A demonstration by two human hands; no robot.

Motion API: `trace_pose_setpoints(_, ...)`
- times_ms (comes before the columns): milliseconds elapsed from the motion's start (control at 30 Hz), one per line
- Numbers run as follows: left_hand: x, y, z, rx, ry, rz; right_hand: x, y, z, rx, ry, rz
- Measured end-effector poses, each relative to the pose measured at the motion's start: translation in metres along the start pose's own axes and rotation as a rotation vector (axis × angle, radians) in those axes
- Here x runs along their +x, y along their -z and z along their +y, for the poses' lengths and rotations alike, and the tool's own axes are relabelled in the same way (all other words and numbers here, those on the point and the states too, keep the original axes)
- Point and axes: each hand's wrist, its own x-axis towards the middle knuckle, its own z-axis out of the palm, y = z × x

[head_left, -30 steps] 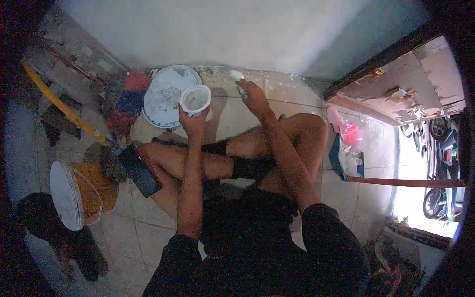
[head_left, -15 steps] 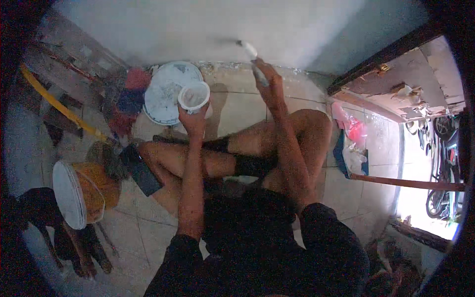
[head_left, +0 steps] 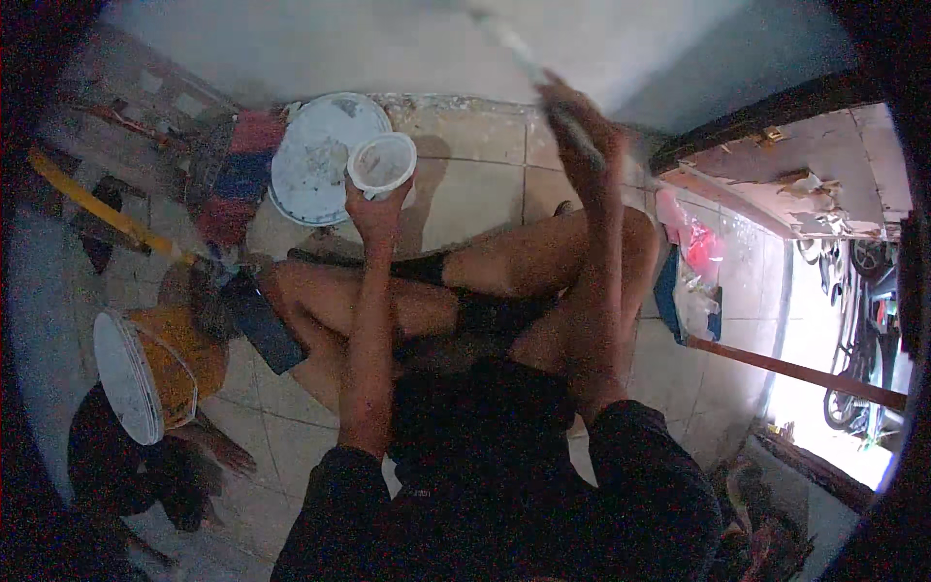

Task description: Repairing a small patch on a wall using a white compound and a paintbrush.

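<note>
My left hand point(head_left: 376, 206) grips a small white plastic cup point(head_left: 381, 165), its inside pale and smudged, in front of a large white round lid point(head_left: 305, 170) lying on the tiles. My right hand point(head_left: 580, 121), blurred, is closed round a long pale tool point(head_left: 516, 44), perhaps a brush, raised toward the white wall point(head_left: 369, 53), its tip smeared by motion; whether it touches the wall I cannot tell. A dark flat rectangular object point(head_left: 260, 325) rests by my left knee, over my crossed legs.
A yellow lidded bucket point(head_left: 175, 364) tilts at left, with another person point(head_left: 136, 470) low behind it. A yellow bar point(head_left: 102, 204), red-blue cloth point(head_left: 242, 165), a long-handled blue dustpan point(head_left: 669, 291) with pink plastic, a peeling wooden door point(head_left: 795, 175), and motorbikes point(head_left: 858, 359) outside the doorway surround me.
My right hand has risen and moved right, carrying the pale tool higher up against the wall's area. My left hand and cup moved slightly. The other person's hand has shifted beside the bucket.
</note>
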Motion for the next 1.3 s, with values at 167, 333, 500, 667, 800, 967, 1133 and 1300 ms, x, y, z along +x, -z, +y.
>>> trace_pose_setpoints(167, -0.003, 0.015, -0.001, -0.004, 0.032, -0.029, -0.002, -0.076, 0.053, 0.062, -0.043, -0.505)
trace_pose_setpoints(333, -0.001, 0.002, -0.002, -0.121, 0.035, 0.009, 0.029, -0.114, 0.11, -0.068, 0.108, -0.589)
trace_pose_setpoints(500, 0.003, -0.016, -0.002, -0.172, -0.005, -0.073, 0.08, -0.099, 0.128, -0.088, 0.143, -0.668)
trace_pose_setpoints(667, -0.001, 0.021, -0.026, -0.087, -0.001, 0.053, 0.079, -0.128, 0.06, -0.085, 0.014, -0.792)
trace_pose_setpoints(800, 0.0, 0.006, -0.003, -0.152, -0.016, 0.045, 0.076, -0.124, 0.079, -0.08, -0.004, -0.801)
trace_pose_setpoints(967, 0.001, 0.003, -0.003, -0.066, -0.061, 0.093, 0.078, -0.129, 0.095, -0.194, 0.095, -0.825)
trace_pose_setpoints(1133, -0.001, 0.019, -0.012, -0.07, -0.046, 0.096, 0.063, -0.129, 0.054, -0.143, 0.067, -0.796)
trace_pose_setpoints(1300, -0.002, 0.011, -0.001, -0.139, 0.018, 0.061, 0.071, -0.127, 0.058, -0.167, 0.068, -0.84)
